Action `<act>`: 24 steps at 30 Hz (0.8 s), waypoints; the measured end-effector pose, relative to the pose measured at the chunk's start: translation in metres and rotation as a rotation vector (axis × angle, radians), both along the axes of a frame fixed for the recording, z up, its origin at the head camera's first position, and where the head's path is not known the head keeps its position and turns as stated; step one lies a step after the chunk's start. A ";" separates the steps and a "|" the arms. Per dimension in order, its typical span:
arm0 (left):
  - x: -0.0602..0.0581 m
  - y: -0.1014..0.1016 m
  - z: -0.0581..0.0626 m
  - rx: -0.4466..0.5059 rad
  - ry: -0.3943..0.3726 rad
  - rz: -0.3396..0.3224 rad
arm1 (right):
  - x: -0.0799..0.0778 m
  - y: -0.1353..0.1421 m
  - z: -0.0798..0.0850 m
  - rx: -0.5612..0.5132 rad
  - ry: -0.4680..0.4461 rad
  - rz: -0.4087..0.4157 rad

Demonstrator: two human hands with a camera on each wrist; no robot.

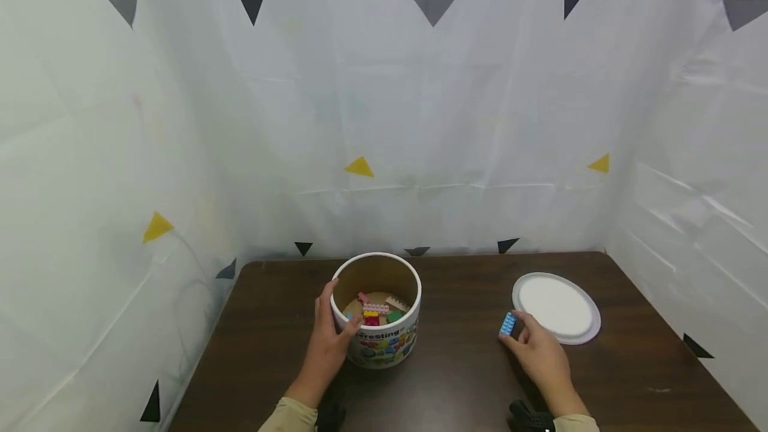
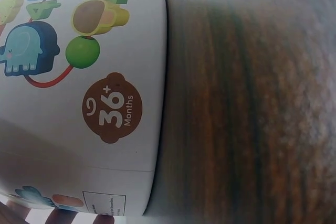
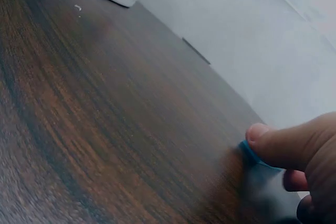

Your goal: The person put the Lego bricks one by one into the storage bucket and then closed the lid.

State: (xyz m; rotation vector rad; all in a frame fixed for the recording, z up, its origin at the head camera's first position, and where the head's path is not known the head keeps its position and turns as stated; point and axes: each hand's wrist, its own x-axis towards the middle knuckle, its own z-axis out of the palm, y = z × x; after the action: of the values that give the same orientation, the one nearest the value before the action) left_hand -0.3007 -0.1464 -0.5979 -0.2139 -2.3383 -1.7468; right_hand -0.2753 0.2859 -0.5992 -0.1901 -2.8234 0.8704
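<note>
A white round bucket [image 1: 384,345] with printed toy pictures stands on the table at centre-left in the head view. My left hand [image 1: 327,342] grips its left side, fingers along the outside and thumb near the front rim. Inside the bucket lie several toy building bricks [image 1: 376,309] in pink, red, yellow and green. My right hand [image 1: 543,355] pinches a light blue building brick [image 1: 507,323] between thumb and fingers, just above or on the table. In the right wrist view, the thumb covers much of the blue brick [image 3: 254,155].
A round white lid [image 1: 555,305] lies on the table right of centre, just beyond my right hand. The dark wooden table [image 1: 456,379] is bordered by white sheeting [image 1: 420,119] with triangle patterns at the back and sides.
</note>
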 end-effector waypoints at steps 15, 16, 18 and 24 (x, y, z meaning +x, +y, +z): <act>0.010 -0.004 0.010 -0.007 -0.005 0.006 | 0.014 -0.014 0.013 0.073 0.032 0.091; 0.010 -0.004 0.010 -0.005 -0.002 0.002 | 0.015 -0.014 0.013 0.076 0.031 0.088; 0.010 -0.004 0.011 -0.004 0.011 -0.005 | 0.016 -0.014 0.013 0.083 0.043 0.084; 0.007 -0.004 0.008 -0.022 0.054 -0.004 | 0.016 -0.013 0.009 0.061 0.120 0.072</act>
State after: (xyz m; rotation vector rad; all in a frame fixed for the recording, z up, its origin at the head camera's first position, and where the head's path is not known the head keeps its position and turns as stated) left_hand -0.2937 -0.1501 -0.5896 -0.2655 -2.3217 -1.6960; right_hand -0.2594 0.2729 -0.5905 -0.0273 -2.7545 0.7811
